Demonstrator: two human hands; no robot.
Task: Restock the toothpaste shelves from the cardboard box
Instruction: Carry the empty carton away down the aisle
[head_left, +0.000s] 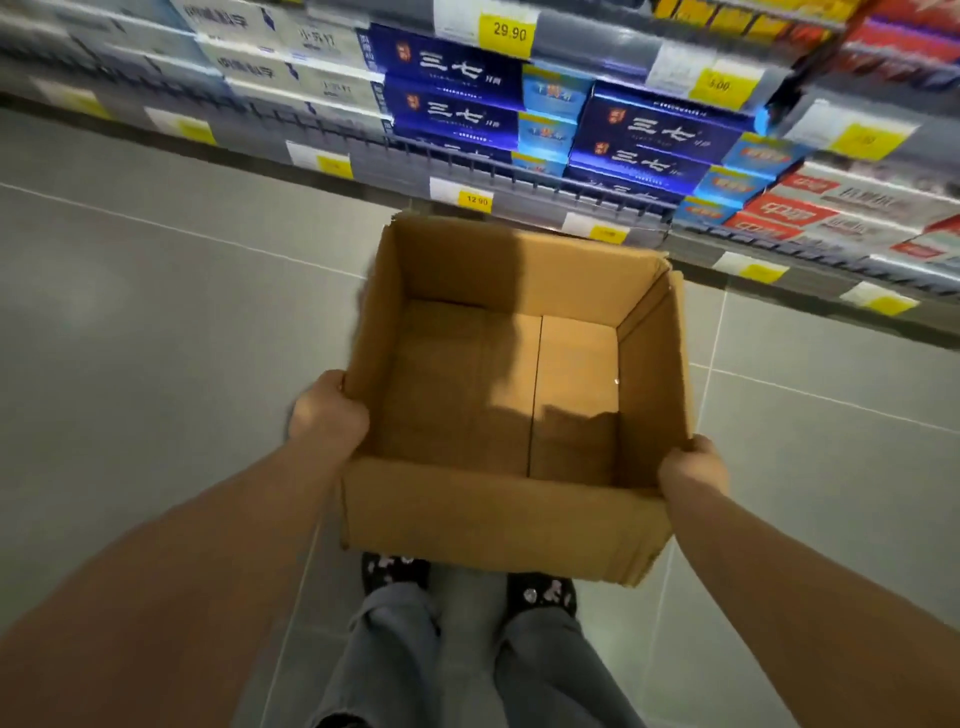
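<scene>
An open brown cardboard box (498, 514) hangs above the floor in front of me, and nothing lies inside it. My left hand (328, 413) grips its left wall near the front corner. My right hand (693, 464) grips the front right corner. Beyond the box run the toothpaste shelves (545, 179), stacked with dark blue toothpaste cartons (457, 111), white ones at the left and red and white cartons (810, 205) at the right.
Yellow price tags (510, 32) line the shelf edges. Grey floor tiles (156, 322) spread to the left and right of the box. My legs and dark patterned shoes (395, 571) stand directly under the box.
</scene>
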